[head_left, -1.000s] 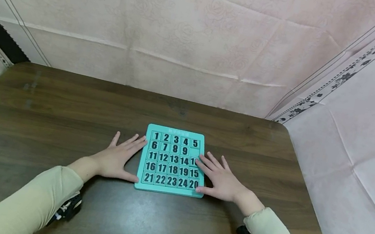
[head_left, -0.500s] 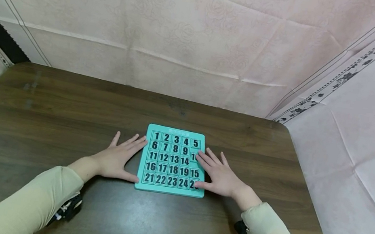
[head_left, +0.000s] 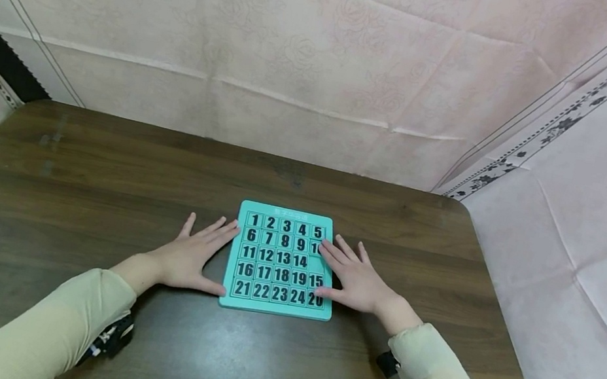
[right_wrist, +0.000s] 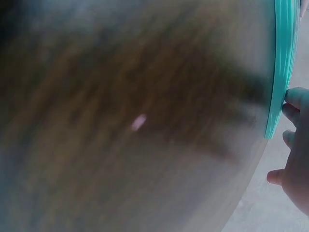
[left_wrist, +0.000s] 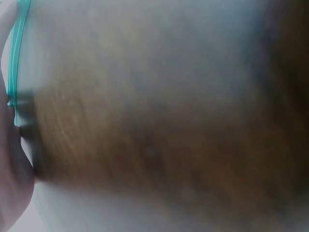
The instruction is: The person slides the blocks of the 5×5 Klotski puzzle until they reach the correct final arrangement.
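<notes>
A teal number slide puzzle (head_left: pixel 282 266) lies flat on the wooden table, its numbered tiles set in rows. My left hand (head_left: pixel 185 258) rests at its left side, fingers spread and straight, with fingertips and thumb tip against the edge. From the right, my right hand (head_left: pixel 358 286) reaches over the frame. Its straight fingertips touch the 10 tile (head_left: pixel 314 249), partly covering it, while the thumb lies over the 20 tile (head_left: pixel 316 300). The vacant slot sits under the 10, right of the 14. Both wrist views catch the puzzle's side edge (right_wrist: pixel 282 63) beside the fingers.
The brown wooden table (head_left: pixel 121 174) has rounded far corners. Pale patterned cloth (head_left: pixel 302 50) hangs behind it, and more white cloth (head_left: pixel 601 230) stands along the right side. Dark cameras are strapped at both wrists, below the light sleeves (head_left: pixel 56 322).
The 10 tile has slid up one row under my right fingertips, so the vacant slot is now below it. The right hand shifted slightly up and left; the left hand stayed put.
</notes>
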### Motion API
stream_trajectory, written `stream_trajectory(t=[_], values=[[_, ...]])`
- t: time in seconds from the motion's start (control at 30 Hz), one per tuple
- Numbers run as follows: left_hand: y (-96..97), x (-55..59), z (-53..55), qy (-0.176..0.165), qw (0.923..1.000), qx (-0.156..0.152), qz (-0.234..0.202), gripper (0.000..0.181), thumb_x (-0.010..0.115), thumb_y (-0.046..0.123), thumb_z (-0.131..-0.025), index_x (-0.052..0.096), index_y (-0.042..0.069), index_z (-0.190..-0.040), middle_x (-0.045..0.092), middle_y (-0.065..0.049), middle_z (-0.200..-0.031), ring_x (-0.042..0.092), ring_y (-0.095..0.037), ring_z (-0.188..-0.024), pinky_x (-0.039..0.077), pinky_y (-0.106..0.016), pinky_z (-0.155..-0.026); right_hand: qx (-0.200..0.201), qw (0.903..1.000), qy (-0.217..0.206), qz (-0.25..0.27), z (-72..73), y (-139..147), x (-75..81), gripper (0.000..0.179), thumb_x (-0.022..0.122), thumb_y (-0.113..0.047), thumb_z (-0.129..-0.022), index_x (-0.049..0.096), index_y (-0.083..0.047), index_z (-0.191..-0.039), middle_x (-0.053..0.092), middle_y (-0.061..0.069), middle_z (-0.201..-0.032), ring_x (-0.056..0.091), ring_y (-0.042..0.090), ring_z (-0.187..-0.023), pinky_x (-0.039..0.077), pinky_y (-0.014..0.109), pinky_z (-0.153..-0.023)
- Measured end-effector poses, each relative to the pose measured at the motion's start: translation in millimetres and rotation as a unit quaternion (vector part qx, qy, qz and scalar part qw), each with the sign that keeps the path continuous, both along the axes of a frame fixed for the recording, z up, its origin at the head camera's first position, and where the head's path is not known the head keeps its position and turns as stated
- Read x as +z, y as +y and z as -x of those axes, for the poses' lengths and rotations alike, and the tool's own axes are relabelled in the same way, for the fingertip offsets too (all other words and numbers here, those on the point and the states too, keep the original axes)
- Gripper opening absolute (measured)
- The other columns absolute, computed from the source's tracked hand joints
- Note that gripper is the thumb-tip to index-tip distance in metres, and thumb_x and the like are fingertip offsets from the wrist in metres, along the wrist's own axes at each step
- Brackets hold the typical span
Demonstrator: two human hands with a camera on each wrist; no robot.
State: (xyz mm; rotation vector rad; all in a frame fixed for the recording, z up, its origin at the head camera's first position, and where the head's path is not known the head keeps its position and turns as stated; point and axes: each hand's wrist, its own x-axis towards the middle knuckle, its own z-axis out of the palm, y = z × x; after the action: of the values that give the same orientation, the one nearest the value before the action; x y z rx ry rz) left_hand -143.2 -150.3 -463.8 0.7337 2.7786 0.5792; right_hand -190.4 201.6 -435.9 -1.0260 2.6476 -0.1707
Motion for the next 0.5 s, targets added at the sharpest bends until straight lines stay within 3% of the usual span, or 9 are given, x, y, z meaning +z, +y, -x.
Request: stream_trajectory(t=[0.27, 0.5], values=[[0.5, 0.7, 0.0, -0.001, 1.0, 0.0, -0.003, 0.112, 0.056, 0.077, -0.069, 0.014, 0.015, -0.152, 0.013, -0.004, -0.159, 0.01, -0.03, -0.146, -0.008, -0.067, -0.107, -0.008, 1.0, 0.0, 0.002, 2.2, -0.2, -0.8, 0.084, 0.048, -0.064, -0.086, 0.022, -0.016, -0.15, 0.016, 0.0, -0.158, 0.002, 0.025, -0.147, 0.001, 0.06, -0.113], [-0.5, -1.7, 0.5, 0.004, 1.0, 0.0, -0.004, 0.112, 0.056, 0.078, -0.068, 0.014, 0.016, -0.152, 0.013, -0.004, -0.158, 0.011, -0.03, -0.146, -0.008, -0.067, -0.107, -0.006, 0.9996, 0.014, 0.024, -6.7, 6.8, 2.4, 0.084, 0.052, -0.061, -0.085, 0.024, -0.015, -0.15, 0.019, 0.003, -0.157, 0.006, 0.029, -0.147, 0.002, 0.06, -0.113]])
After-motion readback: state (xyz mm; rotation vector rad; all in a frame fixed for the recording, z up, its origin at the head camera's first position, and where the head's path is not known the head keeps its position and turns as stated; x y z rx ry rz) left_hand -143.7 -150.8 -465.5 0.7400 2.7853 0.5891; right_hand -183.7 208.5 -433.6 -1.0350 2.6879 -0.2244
